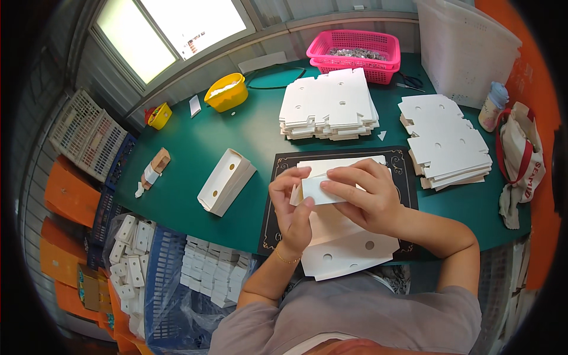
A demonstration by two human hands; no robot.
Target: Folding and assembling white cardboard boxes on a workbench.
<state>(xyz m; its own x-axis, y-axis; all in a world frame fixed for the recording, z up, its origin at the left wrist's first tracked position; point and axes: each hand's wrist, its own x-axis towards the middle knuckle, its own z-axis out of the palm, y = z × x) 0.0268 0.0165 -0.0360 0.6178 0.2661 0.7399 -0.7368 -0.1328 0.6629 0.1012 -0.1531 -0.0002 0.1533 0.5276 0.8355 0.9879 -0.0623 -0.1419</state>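
Between my two hands is a small folded white card piece (324, 190), held above a black patterned mat (273, 222). My left hand (291, 210) grips its left end between thumb and fingers. My right hand (371, 198) pinches its right end, with the fingers bent over the top. Under both hands, a flat white cardboard blank with round holes (346, 255) lies on the mat and reaches over the table's front edge. Its middle is partly hidden by my hands. Left of the mat stands a folded white box (228, 180) with two holes.
Two stacks of white blanks, one behind the mat (325, 100) and one at right (447, 142), rest on the green table (177, 195). Beyond are a pink basket (355, 53), scissors (411, 83) and a yellow tub (226, 94). Blue crates (163, 290) with folded boxes stand below left.
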